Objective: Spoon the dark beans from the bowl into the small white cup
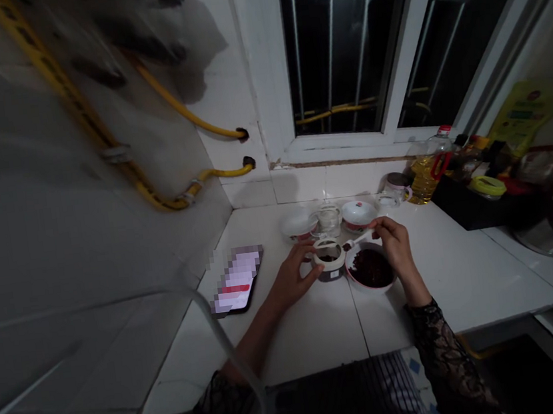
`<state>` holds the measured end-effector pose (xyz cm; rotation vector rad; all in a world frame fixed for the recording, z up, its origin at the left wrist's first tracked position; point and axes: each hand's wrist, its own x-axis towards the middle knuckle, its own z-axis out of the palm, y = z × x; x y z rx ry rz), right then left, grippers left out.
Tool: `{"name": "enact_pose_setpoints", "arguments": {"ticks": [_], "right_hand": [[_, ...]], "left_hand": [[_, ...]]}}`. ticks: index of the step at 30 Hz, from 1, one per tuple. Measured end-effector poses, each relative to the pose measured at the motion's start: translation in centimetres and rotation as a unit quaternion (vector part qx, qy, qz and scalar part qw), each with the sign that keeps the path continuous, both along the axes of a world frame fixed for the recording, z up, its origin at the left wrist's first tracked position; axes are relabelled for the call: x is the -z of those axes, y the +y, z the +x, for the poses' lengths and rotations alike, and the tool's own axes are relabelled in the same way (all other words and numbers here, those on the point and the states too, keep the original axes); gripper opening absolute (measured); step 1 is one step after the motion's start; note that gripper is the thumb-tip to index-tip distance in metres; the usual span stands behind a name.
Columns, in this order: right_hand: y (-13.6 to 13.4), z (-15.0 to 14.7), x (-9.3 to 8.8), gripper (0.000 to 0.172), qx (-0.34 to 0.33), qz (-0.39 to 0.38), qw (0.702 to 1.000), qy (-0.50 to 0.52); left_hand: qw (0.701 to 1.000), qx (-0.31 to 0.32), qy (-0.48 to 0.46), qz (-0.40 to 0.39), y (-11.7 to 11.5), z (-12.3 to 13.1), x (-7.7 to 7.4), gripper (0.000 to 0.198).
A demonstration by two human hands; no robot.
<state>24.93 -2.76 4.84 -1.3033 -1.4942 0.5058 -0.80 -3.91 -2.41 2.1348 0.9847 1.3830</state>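
Closest to us in the head view, a pale cord [221, 334] crosses our left forearm [265, 322] above the worktop [317, 336]. Our left hand [292, 273] grips a small jar [332, 272] around its sides, just left of a bowl [374, 289] of dark food [372, 266]; our right hand [396, 247] pinches a white spoon [363, 237], its laden tip between the two. We judge the spooning partway: something dark shows inside the jar, plenty lies in the bowl, and which way it travels we cannot tell.

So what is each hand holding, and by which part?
The right hand holds a spoon by its handle; the left hand holds a jar by its side, near the rim.
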Motion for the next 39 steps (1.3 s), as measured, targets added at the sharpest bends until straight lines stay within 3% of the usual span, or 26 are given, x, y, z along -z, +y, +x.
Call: {"name": "enact_pose_setpoints", "arguments": {"ticks": [3,6,8,10,15,19,23,29,39], "right_hand": [[-0.8,-1.9,-0.5,0.025,-0.023,0.116,0.983,-0.142],[-1.4,-3.1,-0.5,0.028,-0.105,0.201,0.933,-0.281],[-1.6,-3.0,-0.3,0.029,-0.118,0.234,0.917,-0.302],[-1.4,-2.0,-0.1,0.028,-0.088,0.248,0.927,-0.268],[-0.5,1.6,0.4,0.026,-0.019,0.184,0.96,-0.212],[0.0,2.3,1.1,0.025,-0.071,0.108,0.951,-0.281],[0.0,1.5,1.4,0.027,-0.094,0.09,0.936,-0.327],[-0.3,1.1,1.3,0.026,-0.156,0.014,0.944,-0.289],[0.0,2.3,1.4,0.028,-0.063,-0.017,0.976,-0.21]], "left_hand": [[1.0,-0.003,0.002,0.001,0.0,0.0,0.0,0.024],[1.0,-0.004,0.004,-0.001,0.0,0.1,0.0,0.025],[1.0,-0.002,0.001,-0.004,-0.1,0.1,-0.1,0.025],[1.0,-0.001,-0.001,-0.007,-0.2,0.1,-0.2,0.025],[1.0,0.0,0.001,-0.009,-0.3,0.0,-0.3,0.024],[1.0,-0.003,-0.003,-0.009,-0.1,0.0,0.0,0.025],[1.0,-0.005,-0.009,-0.007,0.0,0.1,0.1,0.024],[1.0,0.0,0.0,-0.01,0.0,0.0,0.1,0.025],[1.0,-0.002,-0.003,-0.01,0.0,0.0,0.1,0.025]]}}
